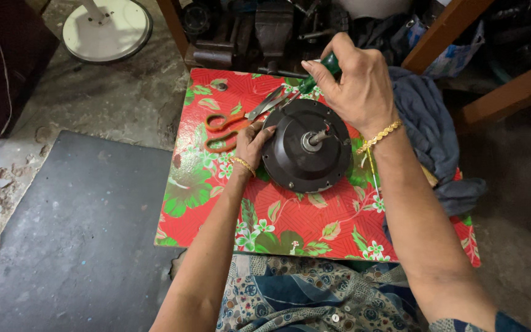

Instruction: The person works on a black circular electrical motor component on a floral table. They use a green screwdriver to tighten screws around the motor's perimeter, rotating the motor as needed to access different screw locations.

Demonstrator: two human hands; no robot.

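From my seat at the remote feed, I see a round black motor housing (305,147) lying flat near the far edge of a small table (314,227) covered in red floral cloth, its short metal shaft (316,138) pointing up from the centre. My left hand (252,144) rests against the housing's left rim, fingers curled and pressing on its side to steady it rather than closed around anything. My right hand (354,83) is closed around a green-handled screwdriver (318,75), whose tip reaches down at the far rim of the housing; I think it meets a screw there, but the hand hides the exact spot.

The housing looks like cast metal with windings inside, so I judge it heavy, rigid and unlikely to deform, yet its smooth domed face would be slippery and it could spin or slide on the glossy cloth under a twisting force. The rim is the sensible place to grip it, with a flat palm against the side; the shaft is too thin for a safe lift.

Orange-handled scissors (232,126) lie just beside the left hand, blades touching the housing's far-left edge. A blue cloth (428,123) is heaped at the table's right side, and a white round base (107,29) stands on the concrete floor well apart to the left.
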